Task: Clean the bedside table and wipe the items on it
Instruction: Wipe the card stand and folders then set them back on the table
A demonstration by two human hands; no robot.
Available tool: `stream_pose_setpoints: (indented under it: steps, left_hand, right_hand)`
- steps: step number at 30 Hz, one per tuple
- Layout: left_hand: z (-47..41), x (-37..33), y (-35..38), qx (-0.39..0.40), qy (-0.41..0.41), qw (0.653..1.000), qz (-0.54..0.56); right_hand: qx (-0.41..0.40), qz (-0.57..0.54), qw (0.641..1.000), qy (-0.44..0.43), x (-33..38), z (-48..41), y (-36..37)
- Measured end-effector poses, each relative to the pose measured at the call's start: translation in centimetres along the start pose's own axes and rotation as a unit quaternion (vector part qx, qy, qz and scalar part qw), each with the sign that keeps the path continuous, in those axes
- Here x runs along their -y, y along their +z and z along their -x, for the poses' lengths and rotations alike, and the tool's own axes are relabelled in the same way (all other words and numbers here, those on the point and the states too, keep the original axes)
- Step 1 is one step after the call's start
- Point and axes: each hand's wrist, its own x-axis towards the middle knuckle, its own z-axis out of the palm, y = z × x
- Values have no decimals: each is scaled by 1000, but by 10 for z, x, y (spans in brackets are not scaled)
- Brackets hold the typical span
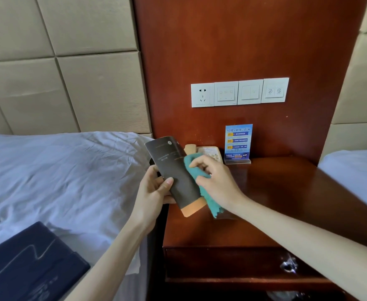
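Booklet (pixel 174 168): held above the table's (pixel 286 192) left edge; light, thin, bendy card, likely slick, so best gripped low by one side
Left hand (pixel 154 187): fingers wrap the booklet's lower edge, thumb on its cover
Right hand (pixel 215 179): fingers pinch the cloth (pixel 208 198) against the cover
Count: one booklet, one cloth, one phone (pixel 210 153), one sign (pixel 238 142)

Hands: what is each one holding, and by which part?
The left hand grips the dark booklet by its lower left edge; the right hand holds the bunched teal cloth near its top.
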Motion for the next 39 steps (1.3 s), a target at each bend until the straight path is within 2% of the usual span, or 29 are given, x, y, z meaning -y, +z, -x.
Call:
stream_pose_setpoints:
  steps: [3, 5, 10, 12, 18, 22, 25, 33, 39]
  left_hand:
    - [1, -1, 0, 4, -22, 999, 22]
    - [2, -2, 2, 11, -28, 999, 36]
    - [1, -4, 6, 19, -43, 994, 96]
    - [1, -5, 7, 13, -46, 992, 116]
    - [3, -6, 7, -23, -45, 992, 118]
    - [2, -9, 5, -16, -21, 989, 145]
    - [-1, -8, 2, -11, -4, 988, 154]
    - [-3, -12, 0, 33, 21, 988, 149]
    - [-2, -17, 0, 36, 11, 990, 134]
  right_hand:
    - [56, 12, 996, -62, 22, 8, 10]
    - [58, 42, 992, -102, 31, 7, 13]
    - [-44, 73, 992, -92, 36, -18, 3]
    - [-58, 78, 992, -81, 34, -19, 0]
    - [95, 124, 973, -172, 23, 20, 12]
    - [48, 105, 977, -181, 13, 24, 2]
    - [3, 85, 984, -157, 4, 18, -6]
    - [-87, 78, 993, -20, -31, -8, -19]
    - [-71, 45, 995, 56, -45, -24, -27]
